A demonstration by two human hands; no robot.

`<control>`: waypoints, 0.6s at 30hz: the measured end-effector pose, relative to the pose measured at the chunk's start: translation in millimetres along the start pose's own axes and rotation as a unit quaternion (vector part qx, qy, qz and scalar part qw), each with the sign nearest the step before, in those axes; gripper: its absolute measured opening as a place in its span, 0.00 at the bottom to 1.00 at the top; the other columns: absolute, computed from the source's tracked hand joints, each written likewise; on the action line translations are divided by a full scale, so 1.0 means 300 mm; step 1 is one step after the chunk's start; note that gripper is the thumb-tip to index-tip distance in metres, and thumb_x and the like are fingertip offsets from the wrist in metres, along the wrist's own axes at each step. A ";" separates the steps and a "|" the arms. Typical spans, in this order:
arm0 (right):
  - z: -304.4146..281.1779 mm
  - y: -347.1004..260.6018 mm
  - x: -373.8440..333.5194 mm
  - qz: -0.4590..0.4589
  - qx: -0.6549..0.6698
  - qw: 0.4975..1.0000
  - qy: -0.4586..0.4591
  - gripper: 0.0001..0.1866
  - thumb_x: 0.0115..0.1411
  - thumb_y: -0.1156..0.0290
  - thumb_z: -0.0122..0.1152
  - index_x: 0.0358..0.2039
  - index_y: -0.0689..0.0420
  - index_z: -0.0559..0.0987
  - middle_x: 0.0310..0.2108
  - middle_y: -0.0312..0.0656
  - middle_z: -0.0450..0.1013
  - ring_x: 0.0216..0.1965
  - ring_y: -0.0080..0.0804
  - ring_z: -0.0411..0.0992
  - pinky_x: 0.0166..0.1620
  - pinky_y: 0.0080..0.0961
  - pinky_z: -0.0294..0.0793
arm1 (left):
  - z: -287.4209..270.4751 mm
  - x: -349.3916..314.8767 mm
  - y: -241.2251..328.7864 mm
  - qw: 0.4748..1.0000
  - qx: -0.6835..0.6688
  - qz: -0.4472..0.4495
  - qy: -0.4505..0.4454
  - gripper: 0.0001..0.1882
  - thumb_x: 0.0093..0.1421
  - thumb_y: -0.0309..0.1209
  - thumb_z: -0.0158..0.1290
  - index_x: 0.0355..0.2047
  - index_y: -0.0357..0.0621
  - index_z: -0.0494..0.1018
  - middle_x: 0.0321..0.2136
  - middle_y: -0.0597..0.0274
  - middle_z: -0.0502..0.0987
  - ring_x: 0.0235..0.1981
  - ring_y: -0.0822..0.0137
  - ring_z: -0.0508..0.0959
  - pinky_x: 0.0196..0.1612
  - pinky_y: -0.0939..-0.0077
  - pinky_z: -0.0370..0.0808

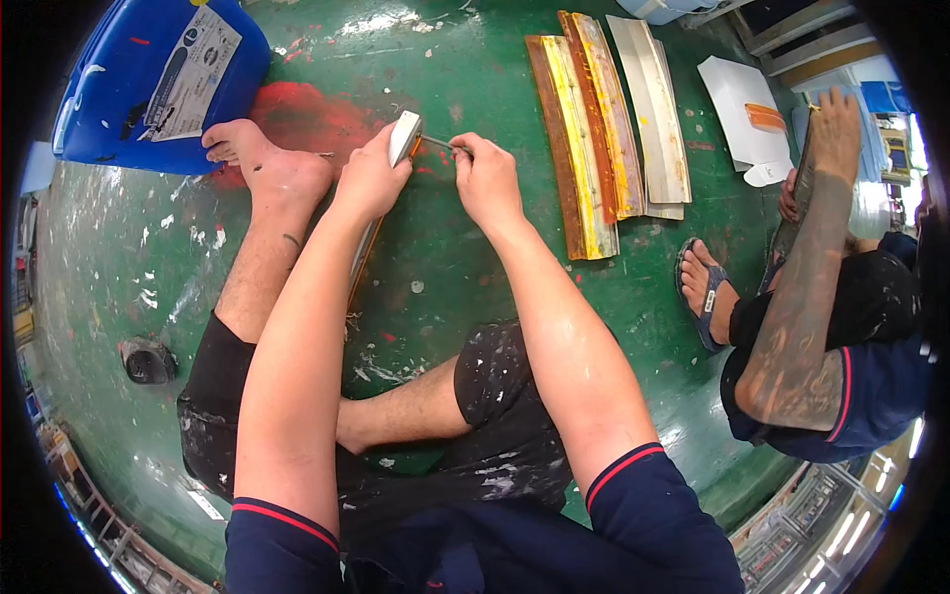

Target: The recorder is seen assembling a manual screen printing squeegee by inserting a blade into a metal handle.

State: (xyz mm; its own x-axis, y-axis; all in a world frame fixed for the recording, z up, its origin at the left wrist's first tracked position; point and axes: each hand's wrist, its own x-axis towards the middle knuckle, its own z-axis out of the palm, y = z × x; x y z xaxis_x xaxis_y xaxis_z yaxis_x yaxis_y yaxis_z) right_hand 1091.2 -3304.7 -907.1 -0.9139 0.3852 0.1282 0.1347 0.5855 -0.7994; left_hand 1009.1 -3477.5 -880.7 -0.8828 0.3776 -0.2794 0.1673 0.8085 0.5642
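The long white-ended piece (pixel 403 139) lies gripped in my left hand (pixel 368 183), its length running back beside that forearm; bracing it firmly there should help. To its right, my right hand (pixel 488 180) pinches a thin rod (pixel 437 145) reaching to that end, probably best guided steadily, without forcing.

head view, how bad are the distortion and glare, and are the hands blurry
Head view: strong fisheye bending toward the edges, with black corners; head view: patchy glare on the green floor, and glaring light strips at lower right; head view: left hand and right hand look fairly sharp, without obvious motion blur.
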 end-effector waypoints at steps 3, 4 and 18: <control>0.007 0.020 0.007 -0.007 0.023 1.000 0.015 0.07 0.67 0.72 0.59 0.41 0.58 0.83 0.35 0.52 0.80 0.40 0.56 0.79 0.44 0.47 0.78 | 0.009 0.008 0.002 1.000 0.020 -0.002 0.003 0.37 0.62 0.38 0.57 0.72 0.55 0.62 0.54 0.38 0.79 0.57 0.38 0.78 0.61 0.47 0.74; 0.010 0.011 0.004 -0.006 0.025 1.000 0.013 0.07 0.67 0.72 0.59 0.41 0.58 0.83 0.35 0.52 0.80 0.40 0.56 0.79 0.44 0.47 0.78 | 0.007 0.004 0.000 1.000 0.018 -0.002 0.007 0.37 0.62 0.38 0.57 0.72 0.55 0.62 0.54 0.38 0.79 0.56 0.38 0.78 0.61 0.47 0.74; 0.097 -0.075 -0.002 0.145 -0.041 0.986 -0.068 0.21 0.59 0.71 0.58 0.52 0.65 0.74 0.48 0.67 0.74 0.45 0.71 0.77 0.49 0.59 0.78 | 0.003 0.006 -0.063 0.986 -0.106 0.128 0.011 0.28 0.65 0.33 0.56 0.65 0.41 0.71 0.56 0.45 0.81 0.60 0.51 0.79 0.63 0.59 0.73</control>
State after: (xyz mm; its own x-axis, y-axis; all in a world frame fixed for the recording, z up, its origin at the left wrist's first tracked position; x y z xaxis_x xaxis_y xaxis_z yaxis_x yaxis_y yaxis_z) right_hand 1077.5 -3338.8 -906.4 -0.8748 0.4487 -0.1829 0.4231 0.5234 -0.7396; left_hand 1004.7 -3491.7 -892.8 -0.8328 0.5460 -0.0912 0.2932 0.5748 0.7640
